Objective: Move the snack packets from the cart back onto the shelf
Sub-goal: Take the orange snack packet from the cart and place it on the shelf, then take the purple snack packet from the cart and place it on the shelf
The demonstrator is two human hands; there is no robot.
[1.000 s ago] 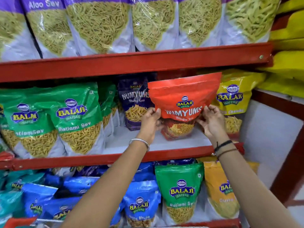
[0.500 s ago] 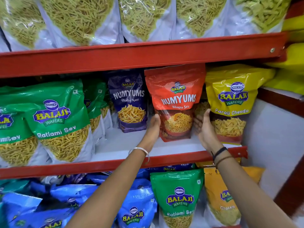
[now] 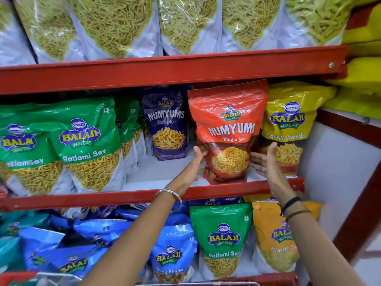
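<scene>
A red Numyums Bhujia Sev packet (image 3: 228,124) stands upright on the white middle shelf (image 3: 156,176), between a purple Numyums packet (image 3: 167,122) and a yellow Farali Chevdo packet (image 3: 288,118). My left hand (image 3: 192,164) lies flat against the red packet's lower left edge, its fingers partly hidden behind it. My right hand (image 3: 265,159) is at the lower right edge, palm turned in and fingers spread, the tips just touching the packet. Neither hand is closed around it. Only a thin wire rim of the cart (image 3: 226,283) shows at the bottom edge.
Green Ratlami Sev packets (image 3: 86,141) fill the middle shelf's left side, with a bare gap beside the purple packet. Large clear sev bags (image 3: 115,23) sit on the shelf above. Blue, green and orange packets (image 3: 222,238) crowd the shelf below. A red upright (image 3: 354,230) bounds the right.
The red packet came down from mid-air and now stands on the shelf. Both hands slid down to its lower sides and opened, the right hand's fingers spreading.
</scene>
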